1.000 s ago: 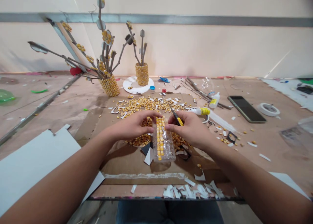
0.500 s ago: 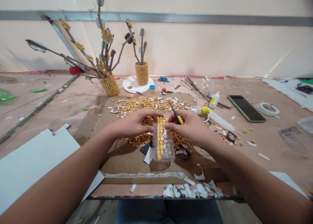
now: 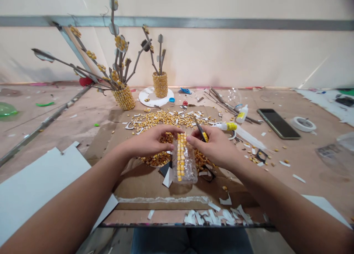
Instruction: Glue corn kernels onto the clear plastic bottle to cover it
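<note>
In the head view, the left hand (image 3: 151, 140) grasps a clear plastic container (image 3: 189, 169) at its far left edge. It is tilted above the cardboard (image 3: 132, 185) in the middle of the table, with two rows of corn kernels (image 3: 181, 161) along it; whether anything is inside, I cannot tell. The right hand (image 3: 219, 143) grips a black-and-yellow tool (image 3: 204, 136), its thumb at the container's far right side. Two corn-covered pots stand on the far side: the left pot (image 3: 124, 99) holds several twigs, the right pot (image 3: 160, 85), on one white plate (image 3: 169, 97), fewer. To the right are two small glue bottles, one leaning (image 3: 242, 114), one lying (image 3: 228, 126), one phone (image 3: 278, 124) and one tape roll (image 3: 297, 126).
</note>
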`<state>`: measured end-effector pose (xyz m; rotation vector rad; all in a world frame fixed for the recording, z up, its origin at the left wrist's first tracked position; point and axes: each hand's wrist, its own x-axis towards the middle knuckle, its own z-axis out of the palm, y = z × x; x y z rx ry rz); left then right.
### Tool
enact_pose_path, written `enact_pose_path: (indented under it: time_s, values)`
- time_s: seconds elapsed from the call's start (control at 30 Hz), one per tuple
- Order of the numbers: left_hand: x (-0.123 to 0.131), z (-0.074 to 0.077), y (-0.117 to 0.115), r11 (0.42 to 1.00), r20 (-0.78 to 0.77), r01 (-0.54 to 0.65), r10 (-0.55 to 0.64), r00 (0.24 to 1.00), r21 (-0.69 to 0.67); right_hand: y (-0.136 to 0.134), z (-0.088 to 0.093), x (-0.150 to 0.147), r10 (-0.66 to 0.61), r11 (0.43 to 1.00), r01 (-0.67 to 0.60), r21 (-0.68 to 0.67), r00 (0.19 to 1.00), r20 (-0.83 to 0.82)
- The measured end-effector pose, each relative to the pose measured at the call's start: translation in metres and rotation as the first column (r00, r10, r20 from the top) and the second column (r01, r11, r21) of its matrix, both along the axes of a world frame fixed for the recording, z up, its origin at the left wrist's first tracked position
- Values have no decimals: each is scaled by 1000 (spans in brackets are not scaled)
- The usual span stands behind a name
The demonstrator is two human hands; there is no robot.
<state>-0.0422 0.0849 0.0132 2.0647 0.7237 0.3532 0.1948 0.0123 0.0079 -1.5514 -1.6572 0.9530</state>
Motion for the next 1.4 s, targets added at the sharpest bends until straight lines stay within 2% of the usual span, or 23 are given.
enact_pose_path:
  time_s: [0.13, 0.27, 0.43, 0.5, 0.63, 0.77, 0.9, 1.03, 1.17, 1.3, 1.4]
  values:
    - [-10, -3, 10, 997, 18, -81, 81, 997, 4, 9, -10, 15, -92, 996, 92, -1, 995, -32]
    - [-23, -6, 23, 969, 74, -247, 246, 966, -8, 17, -17, 28, -197, 980, 198, -5, 976, 97]
    - [-24, -3, 23, 972, 46, -182, 190, 981, -148, 9, -10, 17, -95, 995, 94, 13, 987, 127]
    - [-19, -1, 19, 975, 22, -171, 176, 984, -145, 2, -6, 8, -65, 997, 61, 38, 991, 113]
    - [-10, 2, 13, 983, 9, -147, 149, 989, -112, -6, -6, -5, -17, 1000, 18, -9, 996, 84]
    - [-8, 9, 9, 969, 107, -168, 190, 976, -183, -6, -6, -5, 13, 1000, -14, 12, 997, 73]
    - [-1, 24, -4, 922, 187, -208, 278, 942, -325, -9, 3, -1, 33, 998, -29, 58, 997, -70]
    - [13, 37, -21, 942, 271, -221, 288, 918, -252, -18, 15, -8, 75, 996, -82, -26, 977, -201]
    - [20, 41, -30, 953, 328, -222, 281, 902, -205, -24, 16, -13, 51, 989, -87, -119, 960, -276]
    - [13, 40, -24, 981, 430, -131, 179, 885, -141, -16, 7, -1, 53, 950, -208, -232, 840, -540]
    - [4, 36, -16, 996, 487, -50, 77, 870, -69, -7, 0, 14, 78, 928, -303, -219, 730, -678]
